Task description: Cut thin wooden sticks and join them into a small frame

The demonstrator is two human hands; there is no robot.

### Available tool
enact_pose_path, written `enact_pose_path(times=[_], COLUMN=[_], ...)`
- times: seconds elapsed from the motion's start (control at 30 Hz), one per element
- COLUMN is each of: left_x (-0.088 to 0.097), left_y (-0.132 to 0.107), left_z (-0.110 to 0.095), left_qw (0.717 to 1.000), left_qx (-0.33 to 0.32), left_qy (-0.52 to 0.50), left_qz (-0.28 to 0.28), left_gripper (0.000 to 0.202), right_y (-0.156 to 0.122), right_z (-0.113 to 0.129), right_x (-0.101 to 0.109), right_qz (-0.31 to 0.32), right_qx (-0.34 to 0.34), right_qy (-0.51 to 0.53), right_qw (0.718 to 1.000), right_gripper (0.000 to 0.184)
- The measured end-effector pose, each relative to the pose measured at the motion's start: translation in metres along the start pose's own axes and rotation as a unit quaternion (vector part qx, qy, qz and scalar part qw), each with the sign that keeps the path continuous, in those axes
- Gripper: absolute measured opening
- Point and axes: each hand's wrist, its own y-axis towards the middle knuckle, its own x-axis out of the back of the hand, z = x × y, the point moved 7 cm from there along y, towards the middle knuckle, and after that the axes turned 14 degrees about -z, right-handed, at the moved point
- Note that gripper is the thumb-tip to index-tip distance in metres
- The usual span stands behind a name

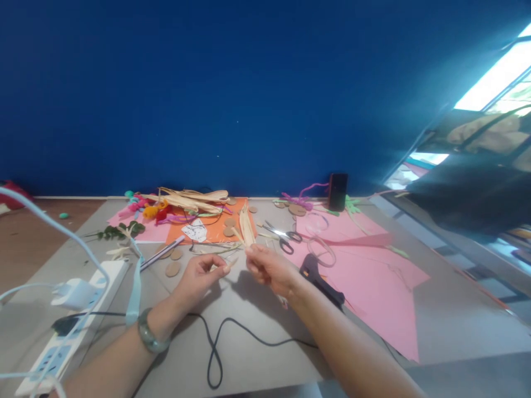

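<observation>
My right hand (271, 271) is closed around the lower end of a bundle of pale, straw-coloured dried strips (246, 225), which fan upward from the fingers. To its left, my left hand (205, 272) is pinched shut, with a small pale tip showing past the fingertips; what it holds is too small to name. The two hands are apart, just above the grey tabletop (257, 354). Scissors (284, 235) with dark handles lie beyond my right hand. A black glue gun (319, 279) rests beside my right forearm.
More pale strips (194, 199) and coloured pompoms (153, 209) lie at the back over orange paper (176, 231). Pink sheets (381, 287) cover the right side. A phone (337, 192) leans against the blue wall. A black cable (213, 348) loops in front; a power strip (78, 326) lies left.
</observation>
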Motion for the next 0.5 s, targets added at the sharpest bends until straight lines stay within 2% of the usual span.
enact_pose_path(times=[0.13,0.33,0.5], left_x=[0.002,0.002,0.0], left_y=[0.003,0.005,0.007], left_z=[0.007,0.012,0.017], left_qw=[0.999,0.998,0.999], left_qx=[0.031,0.027,0.035], left_qy=[-0.02,-0.036,-0.027], left_qz=[-0.019,-0.034,-0.029], left_gripper=[0.025,0.022,0.022], right_y=[0.007,0.003,0.003], right_z=[0.006,-0.012,-0.015], right_x=[0.012,-0.016,-0.023], right_qz=[-0.055,-0.013,-0.011], right_qx=[0.051,0.105,0.113], right_qy=[-0.029,-0.174,-0.182], right_qw=[0.997,0.979,0.977], right_gripper=[0.045,0.041,0.04])
